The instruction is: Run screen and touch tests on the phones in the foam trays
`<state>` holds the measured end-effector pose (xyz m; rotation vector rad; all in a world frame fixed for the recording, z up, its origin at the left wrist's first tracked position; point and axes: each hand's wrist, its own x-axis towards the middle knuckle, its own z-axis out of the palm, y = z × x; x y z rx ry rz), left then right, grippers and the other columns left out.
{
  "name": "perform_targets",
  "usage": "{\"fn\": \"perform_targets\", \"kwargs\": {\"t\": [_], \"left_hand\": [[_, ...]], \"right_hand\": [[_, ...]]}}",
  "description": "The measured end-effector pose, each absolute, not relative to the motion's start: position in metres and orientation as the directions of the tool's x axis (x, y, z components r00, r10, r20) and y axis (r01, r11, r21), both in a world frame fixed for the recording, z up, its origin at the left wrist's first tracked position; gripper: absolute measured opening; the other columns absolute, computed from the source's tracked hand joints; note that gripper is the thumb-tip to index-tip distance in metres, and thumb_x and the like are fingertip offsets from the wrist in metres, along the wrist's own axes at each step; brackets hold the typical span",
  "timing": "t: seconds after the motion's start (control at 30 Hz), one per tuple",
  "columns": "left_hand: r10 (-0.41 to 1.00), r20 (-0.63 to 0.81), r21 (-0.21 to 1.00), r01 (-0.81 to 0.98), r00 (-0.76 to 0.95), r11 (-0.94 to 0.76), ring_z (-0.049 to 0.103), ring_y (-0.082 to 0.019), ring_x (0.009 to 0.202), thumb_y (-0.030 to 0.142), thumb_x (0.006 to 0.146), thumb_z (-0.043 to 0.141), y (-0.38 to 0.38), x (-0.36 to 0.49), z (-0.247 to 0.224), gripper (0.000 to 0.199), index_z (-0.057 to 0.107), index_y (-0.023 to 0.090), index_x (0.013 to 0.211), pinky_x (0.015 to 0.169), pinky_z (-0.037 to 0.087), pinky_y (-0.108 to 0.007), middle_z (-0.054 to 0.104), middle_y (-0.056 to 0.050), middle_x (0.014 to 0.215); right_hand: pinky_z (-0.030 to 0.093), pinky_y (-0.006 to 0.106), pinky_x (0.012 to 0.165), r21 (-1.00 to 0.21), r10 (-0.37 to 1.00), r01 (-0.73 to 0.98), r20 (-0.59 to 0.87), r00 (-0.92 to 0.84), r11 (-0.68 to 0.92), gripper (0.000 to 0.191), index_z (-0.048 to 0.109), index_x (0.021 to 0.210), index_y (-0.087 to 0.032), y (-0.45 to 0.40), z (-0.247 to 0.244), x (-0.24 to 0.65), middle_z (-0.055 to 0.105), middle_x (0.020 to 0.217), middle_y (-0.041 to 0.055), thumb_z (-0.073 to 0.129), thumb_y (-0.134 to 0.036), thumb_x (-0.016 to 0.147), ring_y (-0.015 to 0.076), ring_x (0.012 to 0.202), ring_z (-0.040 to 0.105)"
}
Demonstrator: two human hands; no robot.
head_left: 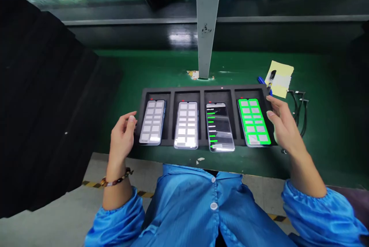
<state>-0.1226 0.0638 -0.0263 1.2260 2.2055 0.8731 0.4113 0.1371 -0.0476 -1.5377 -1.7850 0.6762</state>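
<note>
A black tray [201, 97] with a row of compartments lies on the green bench, one smartphone in each. The two phones on the left, the leftmost phone [152, 122] and its neighbour [186, 125], show pale blocks on white screens. Further right, a third phone [220, 127] has a dark screen with green and white bars. The rightmost phone [254, 122] glows green with grey blocks. My left hand [123, 133] is half curled against the tray's left end. At the opposite end, my right hand [284, 124] grips the tray's edge, thumb and fingers bent round it.
Behind the tray rises a grey metal post [208, 24]. A yellow note [279, 78], a blue pen [261, 80] and black cables [301, 112] lie at the right. Black sheeting [52, 97] hangs at the left. A dark conveyor [129, 33] runs along the back.
</note>
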Motion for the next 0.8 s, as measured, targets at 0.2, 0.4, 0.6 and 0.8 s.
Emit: {"fn": "perform_targets", "kwargs": {"t": [0.2,0.4,0.6,0.8], "left_hand": [[0.901,-0.119,0.800,0.498,-0.417,0.336,0.061,-0.014,0.079,0.076,0.104,0.050,0.098,-0.127,-0.039,0.066,0.068,0.024,0.141,0.065,0.050,-0.026,0.071,-0.004,0.111],[0.886,-0.217,0.806,0.437,-0.411,0.400,0.057,-0.011,0.072,0.093,0.093,0.053,0.139,-0.135,-0.037,0.078,0.069,0.029,0.136,0.057,0.048,-0.025,0.068,0.001,0.102],[0.877,-0.329,0.750,0.466,-0.351,0.469,0.058,-0.013,0.069,0.103,0.082,0.052,0.179,-0.145,-0.028,0.089,0.069,0.030,0.130,0.057,0.049,-0.027,0.062,0.004,0.080],[0.895,-0.322,0.665,0.599,-0.310,0.446,0.059,-0.015,0.067,0.106,0.083,0.043,0.207,-0.144,-0.023,0.095,0.073,0.028,0.128,0.058,0.051,-0.030,0.061,0.004,0.075]], "right_hand": [[0.050,0.066,0.123,-0.690,0.989,0.715,0.147,-0.019,0.116,0.048,0.059,0.156,-0.030,0.147,-0.032,0.423,0.064,0.157,0.0105,0.048,-0.047,0.113,0.0355,0.144,0.063],[0.048,0.065,0.123,-0.628,0.952,0.745,0.304,-0.034,0.227,0.036,0.069,0.142,-0.031,0.087,-0.023,0.413,0.072,0.142,0.0097,0.052,-0.038,0.111,0.0341,0.143,0.060],[0.053,0.062,0.114,-0.609,0.945,0.735,0.294,-0.140,0.298,0.039,0.070,0.142,-0.032,0.038,-0.023,0.401,0.078,0.130,0.0079,0.053,-0.026,0.108,0.0345,0.139,0.061],[0.054,0.058,0.109,-0.562,0.921,0.739,0.320,-0.221,0.373,0.040,0.072,0.140,-0.029,0.033,-0.028,0.403,0.078,0.130,0.0081,0.054,-0.021,0.106,0.0325,0.132,0.065]]}}
